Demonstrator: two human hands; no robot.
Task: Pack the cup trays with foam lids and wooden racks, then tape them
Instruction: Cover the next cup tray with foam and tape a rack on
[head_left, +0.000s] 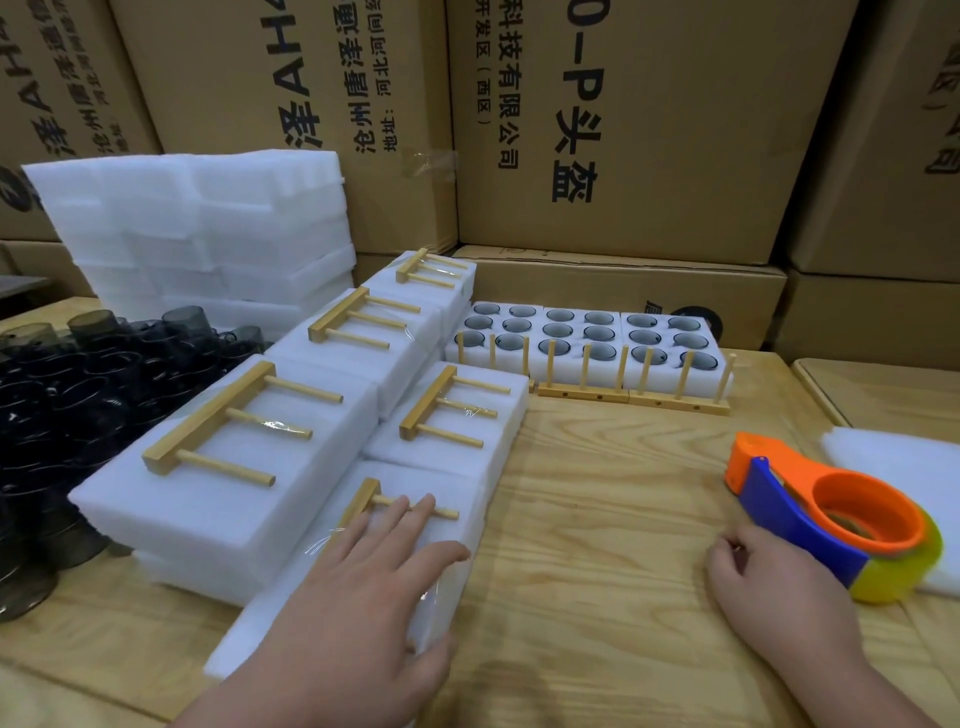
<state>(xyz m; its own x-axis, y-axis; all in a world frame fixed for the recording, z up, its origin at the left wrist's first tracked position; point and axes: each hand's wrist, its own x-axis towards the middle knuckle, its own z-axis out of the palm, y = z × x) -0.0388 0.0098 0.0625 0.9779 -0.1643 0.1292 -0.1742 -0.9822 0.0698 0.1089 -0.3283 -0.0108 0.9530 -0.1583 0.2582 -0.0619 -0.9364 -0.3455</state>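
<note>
My left hand (363, 587) lies flat with straight fingers on the nearest taped foam pack (457, 488), covering part of its wooden rack (363, 499). My right hand (769, 577) grips the blue handle of the orange tape dispenser (831, 509) resting on the table. Several finished foam packs with racks taped on top, such as the big pack (218, 499), lie stacked to the left and centre. At the back stand three open foam cup trays (587, 358) holding grey cups, with upright wooden racks (634, 400) in front of them.
A tall stack of white foam lids (208, 228) stands back left. Loose dark cups (78, 395) crowd the left side. Another foam sheet (904, 467) lies at the right edge. Cardboard boxes (649, 130) wall off the back. The wooden table (597, 545) shows between my hands.
</note>
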